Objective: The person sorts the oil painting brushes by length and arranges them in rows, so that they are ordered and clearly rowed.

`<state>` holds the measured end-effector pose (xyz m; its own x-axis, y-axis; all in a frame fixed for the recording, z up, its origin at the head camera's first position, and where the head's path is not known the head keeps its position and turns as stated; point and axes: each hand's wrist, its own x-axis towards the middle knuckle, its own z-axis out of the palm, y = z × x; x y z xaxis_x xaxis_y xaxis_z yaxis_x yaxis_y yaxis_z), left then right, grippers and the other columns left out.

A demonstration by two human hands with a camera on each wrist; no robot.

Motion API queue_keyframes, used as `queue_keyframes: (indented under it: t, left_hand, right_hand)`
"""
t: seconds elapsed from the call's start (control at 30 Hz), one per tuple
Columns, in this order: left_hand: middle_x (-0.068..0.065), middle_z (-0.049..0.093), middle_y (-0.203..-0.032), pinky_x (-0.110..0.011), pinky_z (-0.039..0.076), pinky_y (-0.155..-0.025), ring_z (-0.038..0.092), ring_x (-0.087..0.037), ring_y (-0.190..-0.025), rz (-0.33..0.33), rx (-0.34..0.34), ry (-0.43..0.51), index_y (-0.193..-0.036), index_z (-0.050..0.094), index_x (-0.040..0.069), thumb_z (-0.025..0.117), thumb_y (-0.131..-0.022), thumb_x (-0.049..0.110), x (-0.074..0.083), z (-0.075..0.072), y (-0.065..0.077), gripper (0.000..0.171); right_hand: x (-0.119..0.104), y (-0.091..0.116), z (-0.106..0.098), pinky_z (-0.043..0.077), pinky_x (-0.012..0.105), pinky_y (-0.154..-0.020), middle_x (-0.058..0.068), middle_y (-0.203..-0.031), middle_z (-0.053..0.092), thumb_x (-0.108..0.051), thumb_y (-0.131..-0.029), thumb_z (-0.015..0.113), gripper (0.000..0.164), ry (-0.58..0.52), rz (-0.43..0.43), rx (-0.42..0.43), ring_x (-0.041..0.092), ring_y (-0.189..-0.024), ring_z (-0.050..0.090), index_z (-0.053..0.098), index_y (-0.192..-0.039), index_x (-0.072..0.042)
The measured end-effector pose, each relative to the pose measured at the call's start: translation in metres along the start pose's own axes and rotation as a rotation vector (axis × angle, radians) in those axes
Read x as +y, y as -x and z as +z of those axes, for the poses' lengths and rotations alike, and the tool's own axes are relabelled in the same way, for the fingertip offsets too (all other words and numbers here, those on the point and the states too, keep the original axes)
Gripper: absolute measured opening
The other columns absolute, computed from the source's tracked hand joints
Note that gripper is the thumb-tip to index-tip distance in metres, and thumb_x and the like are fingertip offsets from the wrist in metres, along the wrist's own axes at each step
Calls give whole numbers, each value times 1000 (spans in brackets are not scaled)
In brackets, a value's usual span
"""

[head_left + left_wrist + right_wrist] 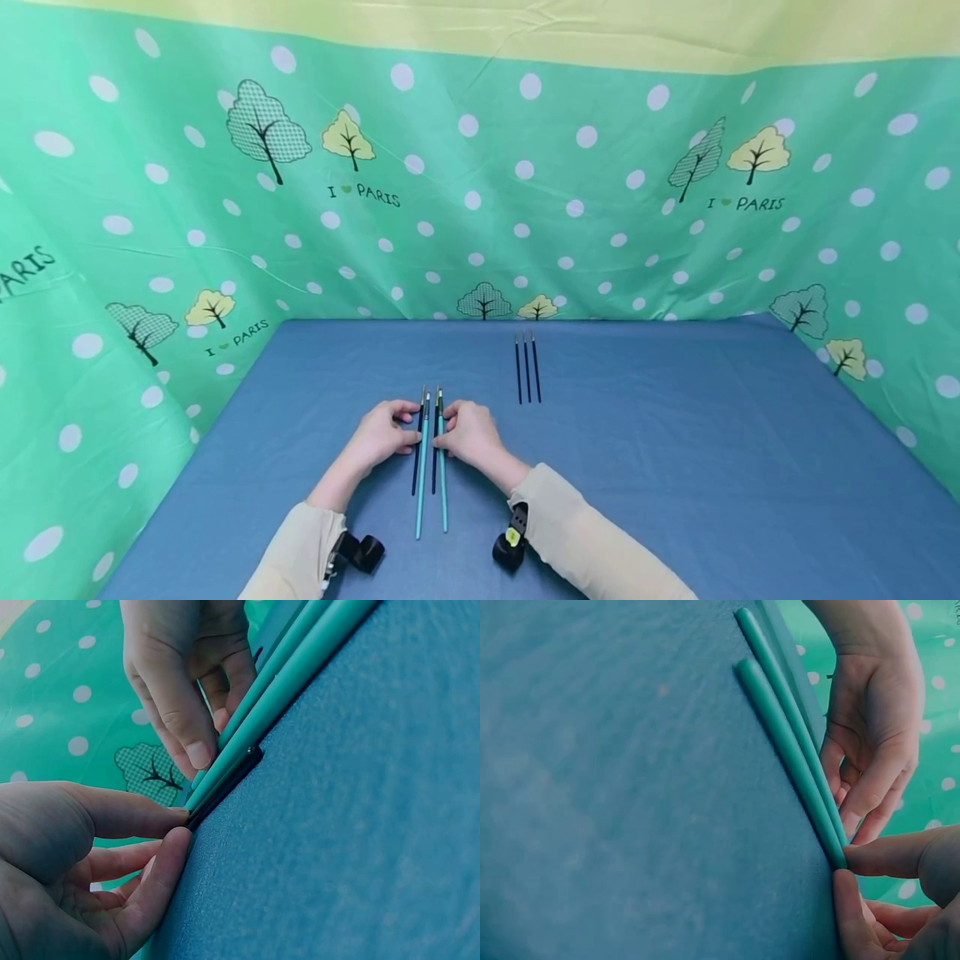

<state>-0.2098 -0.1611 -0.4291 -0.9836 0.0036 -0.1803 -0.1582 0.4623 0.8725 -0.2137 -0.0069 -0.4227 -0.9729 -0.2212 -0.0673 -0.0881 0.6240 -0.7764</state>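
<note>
Between my two hands, two teal paintbrushes and two dark paintbrushes lie on the table, bristles pointing away. My left hand (384, 435) pinches the left dark paintbrush (415, 477) with thumb and finger, beside the left teal paintbrush (420, 500). My right hand (472, 435) has thumb and finger at the right teal paintbrush (444, 504), with the other dark paintbrush (434, 475) just left of it. In the right wrist view, the right fingers (889, 855) meet at the teal handles (780, 731). The left wrist view shows the dark handle's end (244, 766) under the teal ones.
Three dark paintbrushes (528, 371) lie side by side farther back, right of the hands. A blue cloth (675, 467) covers the table. Green polka-dot curtain fabric (525, 200) hangs along the back and sides. Each wrist carries a black camera (510, 550).
</note>
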Motion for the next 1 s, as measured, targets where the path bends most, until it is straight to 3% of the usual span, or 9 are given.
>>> queue_keyframes:
  t: [0.27,0.6,1.0]
  left_hand:
    - [-14,46,-101,-28,56,-57,53,-17,-70,-7,-4,1,-120,55,-1,65,-76,-4,1,-1,1,45]
    - [-15,45,-101,-28,56,-57,54,-17,-70,-16,-4,3,-119,55,0,66,-76,-4,1,-1,1,45]
    - [-14,45,-101,-28,56,-58,54,-17,-71,-5,-5,1,-119,55,0,65,-77,-3,-2,0,-1,44]
  right_hand:
    - [-4,0,0,48,19,-42,-1,-69,54,-5,-73,73,34,-8,35,-2,8,-45,55,61,-105,0]
    - [-3,3,-6,51,21,-44,3,-71,54,0,-73,70,31,-132,82,-23,12,-48,57,62,-103,0]
    - [7,11,-14,53,23,-48,5,-75,56,1,-74,68,33,-198,86,-34,14,-54,57,61,-106,1]
